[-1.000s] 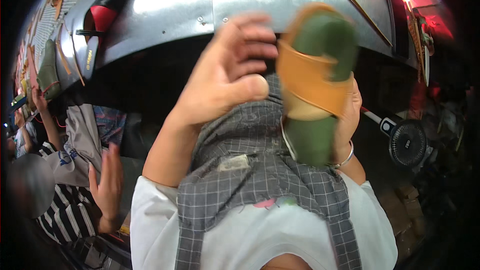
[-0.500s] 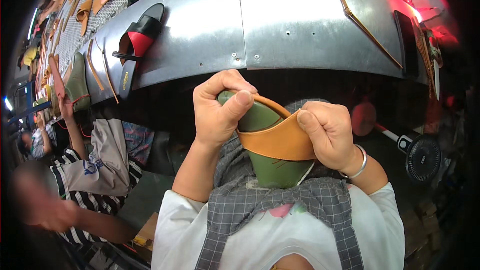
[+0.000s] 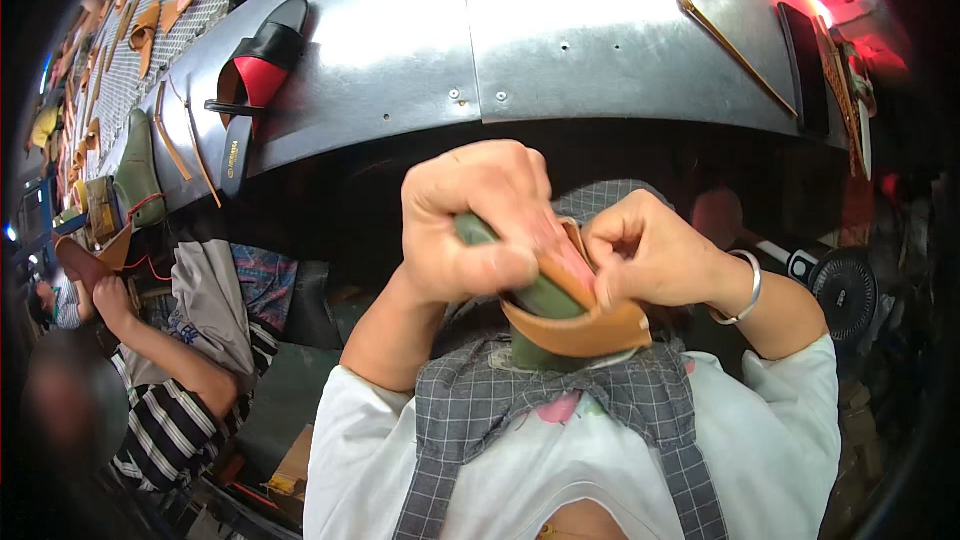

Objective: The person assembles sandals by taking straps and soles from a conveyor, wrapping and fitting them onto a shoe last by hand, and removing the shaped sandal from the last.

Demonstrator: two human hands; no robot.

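Observation:
In my lap, below the bench edge, a green shoe last [image 3: 553, 300] stands tilted with a tan leather upper [image 3: 575, 333] wrapped around it. My left hand [image 3: 475, 220] is closed over the upper end of the last and the leather, its thumb lying across the last. A pinkish piece [image 3: 572, 270] shows between my hands against the leather; motion blur hides its exact shape. My right hand [image 3: 655, 252], with a silver bangle at the wrist, is closed in a pinch at the upper's right side. Its fingertips partly cover the leather edge.
A metal bench [image 3: 390, 50] curves ahead, holding a black and red sandal [image 3: 262, 65], thin tan strips [image 3: 735, 45] and a dark phone-like slab [image 3: 803, 65]. Another green last [image 3: 138, 175] is at left, near a co-worker's hand [image 3: 112, 305]. A small black fan [image 3: 842, 292] is at right.
My left hand has shifted right and turned over the last, and the pinkish piece now shows. The last and upper have tipped lower. The co-worker's piece has moved down from the bench.

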